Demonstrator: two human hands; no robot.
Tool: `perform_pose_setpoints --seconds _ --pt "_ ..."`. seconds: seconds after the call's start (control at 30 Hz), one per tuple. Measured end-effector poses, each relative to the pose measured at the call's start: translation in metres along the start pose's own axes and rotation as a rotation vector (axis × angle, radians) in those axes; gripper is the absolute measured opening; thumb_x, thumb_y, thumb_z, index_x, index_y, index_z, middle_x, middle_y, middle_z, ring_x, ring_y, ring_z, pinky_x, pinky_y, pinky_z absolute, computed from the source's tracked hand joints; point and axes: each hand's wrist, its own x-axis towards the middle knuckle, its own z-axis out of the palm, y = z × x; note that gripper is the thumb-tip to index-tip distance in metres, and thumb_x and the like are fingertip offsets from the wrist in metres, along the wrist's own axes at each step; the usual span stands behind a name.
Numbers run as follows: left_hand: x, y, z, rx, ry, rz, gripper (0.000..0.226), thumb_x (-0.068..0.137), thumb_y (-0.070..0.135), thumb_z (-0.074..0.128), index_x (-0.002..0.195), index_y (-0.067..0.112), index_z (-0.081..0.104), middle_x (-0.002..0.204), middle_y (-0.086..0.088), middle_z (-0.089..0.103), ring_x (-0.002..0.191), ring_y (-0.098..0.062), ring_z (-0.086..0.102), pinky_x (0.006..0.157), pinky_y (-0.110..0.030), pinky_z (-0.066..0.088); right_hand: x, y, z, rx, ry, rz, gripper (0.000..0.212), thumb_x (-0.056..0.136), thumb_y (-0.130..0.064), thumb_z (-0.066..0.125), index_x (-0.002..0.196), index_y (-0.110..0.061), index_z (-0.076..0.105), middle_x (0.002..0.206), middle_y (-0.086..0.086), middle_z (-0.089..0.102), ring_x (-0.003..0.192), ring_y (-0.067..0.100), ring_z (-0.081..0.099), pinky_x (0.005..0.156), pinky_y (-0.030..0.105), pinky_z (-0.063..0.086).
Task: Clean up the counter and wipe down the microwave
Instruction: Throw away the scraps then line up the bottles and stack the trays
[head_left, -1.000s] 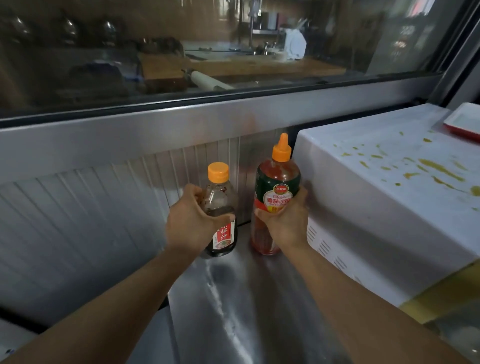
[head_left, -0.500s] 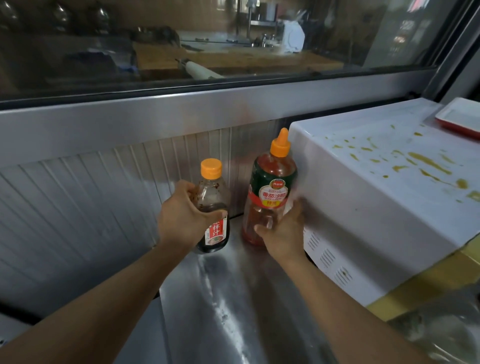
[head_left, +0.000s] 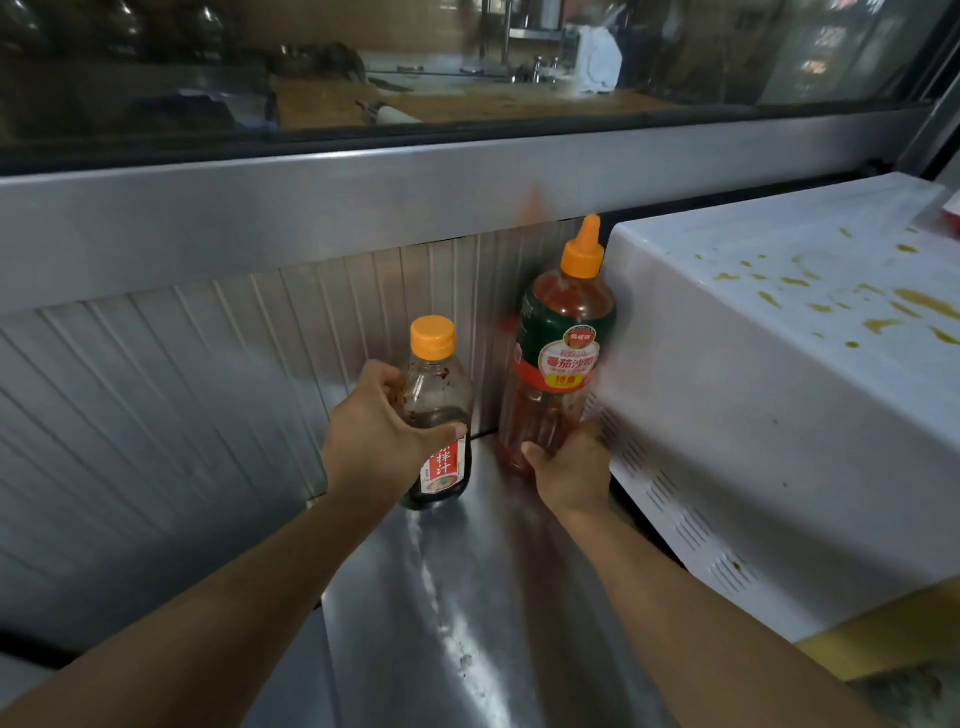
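Observation:
My left hand (head_left: 382, 434) grips a small dark sauce bottle (head_left: 439, 410) with an orange cap and a red label. It stands on the steel counter (head_left: 467, 597) close to the ribbed back wall. My right hand (head_left: 569, 467) holds the base of a tall red ketchup bottle (head_left: 558, 353) with an orange nozzle. That bottle stands upright against the left side of the white microwave (head_left: 753, 415). Yellow-brown sauce stains spatter the microwave's top.
A ribbed steel backsplash (head_left: 182, 395) and a steel ledge (head_left: 363, 208) run behind the bottles, with a glass window above. A red-rimmed tray (head_left: 953, 210) peeks in at the far right on the microwave. Yellow tape edges the microwave's near corner.
Both bottles have moved back toward the ribbed wall and down. My right hand slid from the ketchup bottle's middle to its base.

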Motion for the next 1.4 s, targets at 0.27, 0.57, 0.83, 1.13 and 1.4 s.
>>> perform_pose_setpoints --seconds 0.27,0.57,0.83,1.13,1.4 --pt "0.008 -0.002 0.012 -0.014 0.003 0.008 0.066 0.046 0.045 0.087 0.097 0.026 0.05 0.085 0.012 0.063 0.081 -0.012 0.063 0.069 -0.032 0.052 0.004 0.002 -0.002 -0.097 0.024 -0.035 0.058 0.084 -0.028 0.069 0.125 0.003 0.04 0.123 0.023 0.057 0.111 0.038 0.057 0.085 0.038 0.047" --pt "0.006 0.009 0.026 -0.033 -0.024 0.005 0.063 0.048 0.042 0.088 0.096 0.026 0.05 0.082 0.014 0.061 0.078 -0.011 0.062 0.067 -0.032 0.053 0.001 0.004 -0.011 -0.054 -0.018 -0.016 0.059 0.081 -0.028 0.073 0.124 0.0 0.042 0.124 0.02 0.057 0.113 0.035 0.057 0.088 0.037 0.048" --pt "0.008 0.016 0.041 -0.035 -0.046 0.004 0.063 0.052 0.038 0.088 0.099 0.021 0.049 0.086 0.008 0.062 0.082 -0.017 0.063 0.072 -0.041 0.056 -0.022 0.02 -0.031 -0.099 -0.113 -0.139 0.051 0.078 -0.019 0.069 0.119 -0.004 0.044 0.12 0.015 0.055 0.106 0.031 0.058 0.084 0.034 0.049" --pt "0.008 0.01 0.057 -0.072 -0.004 0.009 0.064 0.055 0.032 0.088 0.104 0.016 0.05 0.093 0.002 0.064 0.086 -0.02 0.063 0.076 -0.045 0.055 -0.034 0.025 -0.03 -0.11 -0.132 -0.147 0.053 0.081 -0.021 0.067 0.125 -0.004 0.041 0.128 0.017 0.049 0.118 0.031 0.048 0.092 0.033 0.043" --pt "0.0 0.011 0.063 -0.118 0.052 0.024 0.06 0.061 0.029 0.086 0.109 0.016 0.052 0.094 0.009 0.058 0.084 -0.011 0.057 0.072 -0.026 0.046 -0.041 0.031 -0.034 -0.139 -0.128 -0.126 0.057 0.081 -0.03 0.07 0.123 -0.007 0.039 0.128 0.014 0.047 0.119 0.03 0.045 0.09 0.032 0.042"
